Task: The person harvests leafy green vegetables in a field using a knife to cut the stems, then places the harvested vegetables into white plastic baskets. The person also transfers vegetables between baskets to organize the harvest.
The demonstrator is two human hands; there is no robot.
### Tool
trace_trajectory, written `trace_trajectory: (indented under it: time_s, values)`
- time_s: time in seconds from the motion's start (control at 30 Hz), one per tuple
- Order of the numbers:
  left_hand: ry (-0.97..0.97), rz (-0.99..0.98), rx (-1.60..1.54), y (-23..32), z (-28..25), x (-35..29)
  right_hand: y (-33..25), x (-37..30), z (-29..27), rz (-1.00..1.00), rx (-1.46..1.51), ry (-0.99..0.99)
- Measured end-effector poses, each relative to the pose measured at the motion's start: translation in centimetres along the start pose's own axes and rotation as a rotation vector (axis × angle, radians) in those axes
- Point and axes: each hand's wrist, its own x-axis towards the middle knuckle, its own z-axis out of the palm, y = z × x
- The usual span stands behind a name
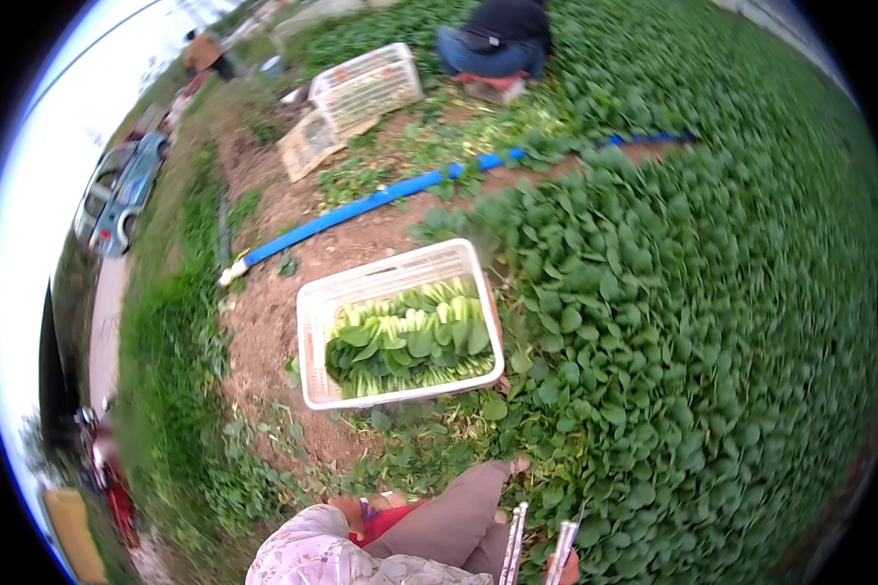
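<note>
My left hand shows at the lower edge, below a pale floral sleeve. It is beside something red and my brownish-grey trouser leg; its fingers are too blurred to read. Further right, only a bit of my right hand comes into view, next to pale striped edges and a thin dark sliver I cannot identify. Ahead of my legs stands a white plastic crate, apart from both hands. Rows of leafy green vegetables with pale stems lie in it.
Dense green leafy crop fills the right side. A blue hose crosses the soil beyond the crate. Farther off are another white crate and a crouching person. A blue vehicle stands at left, past a grassy bank.
</note>
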Motion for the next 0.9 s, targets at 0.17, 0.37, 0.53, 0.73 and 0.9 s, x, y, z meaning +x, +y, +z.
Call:
trace_trajectory:
  time_s: [0.17, 0.37, 0.53, 0.73, 0.9]
  values:
    - [0.100, -0.191, -0.325, -0.6, 9.1, -3.2, -1.2, 2.5, -1.8, 0.016, 0.050, -0.056]
    - [0.237, -0.292, -0.629, 0.1, 22.2, -6.5, 5.7, 2.7, -2.6, -0.003, 0.143, -0.118]
    - [0.038, -0.415, -0.861, -1.9, 26.1, -10.9, 2.7, 0.4, -3.5, -0.307, -0.254, -0.194]
    - [0.000, -0.566, -1.107, -7.1, 28.6, -12.4, -2.2, 3.5, 3.1, 0.003, -0.146, -0.253]
    - [-0.080, -0.623, -1.306, -12.0, 35.1, -10.2, -12.1, 3.8, 13.5, -0.222, -0.374, -0.295]
